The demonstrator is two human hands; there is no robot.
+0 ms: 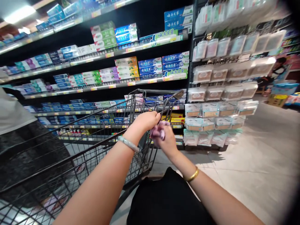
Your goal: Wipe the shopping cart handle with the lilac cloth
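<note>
While left hand (147,120) is clenched on the cart (98,137) rail, right hand (165,140) grips a purple cloth (158,131), prob. a scrunchie; shelves (105,56) at 11 o'clock.

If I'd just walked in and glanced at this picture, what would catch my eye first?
Most likely the two bare arms reaching forward in the middle: the left hand grips the wire frame of a dark shopping cart, while the right hand beside it holds a small purple-and-white bundle. Behind them, shelves of toothpaste boxes fill the left and centre, and hanging clear packets cover the rack on the right.
</note>
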